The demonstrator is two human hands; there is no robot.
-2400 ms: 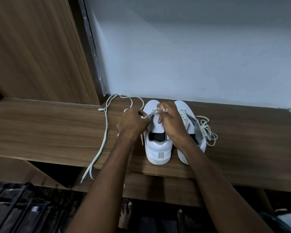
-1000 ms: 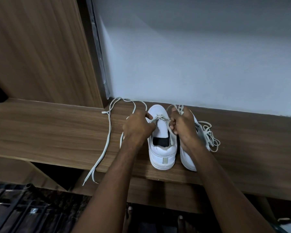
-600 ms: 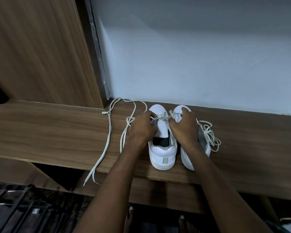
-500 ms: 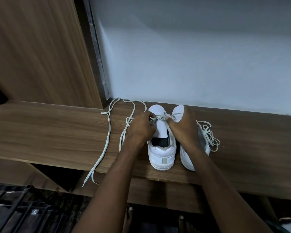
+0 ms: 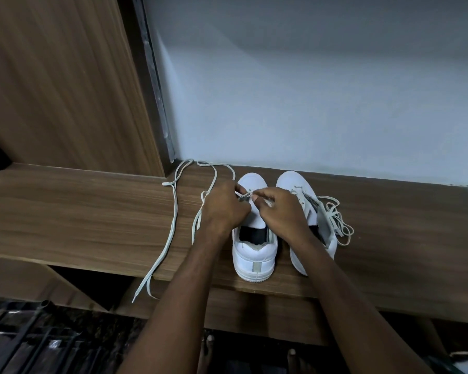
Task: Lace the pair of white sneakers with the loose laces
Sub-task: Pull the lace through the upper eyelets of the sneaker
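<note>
Two white sneakers stand side by side on a wooden shelf [image 5: 92, 220], toes toward the wall. Over the left sneaker [image 5: 254, 255] both hands work near the front eyelets. My left hand [image 5: 224, 209] pinches the lace at the shoe's left side. My right hand [image 5: 281, 211] pinches the lace tip just above the tongue. The long white lace [image 5: 170, 228] trails left across the shelf and hangs over its front edge. The right sneaker [image 5: 295, 184] is partly hidden by my right wrist, and its own lace [image 5: 335, 225] lies bunched at its right side.
A wooden panel [image 5: 60, 82] rises at the left and a pale wall [image 5: 308, 90] stands right behind the shoes. Below the shelf's front edge are bare toes [image 5: 208, 340] and a dark metal grille [image 5: 25, 341] at the lower left.
My right hand has moved from the right sneaker's toe back over the left sneaker, now pinching the lace tip near my left hand. The right sneaker's toe is uncovered again.
</note>
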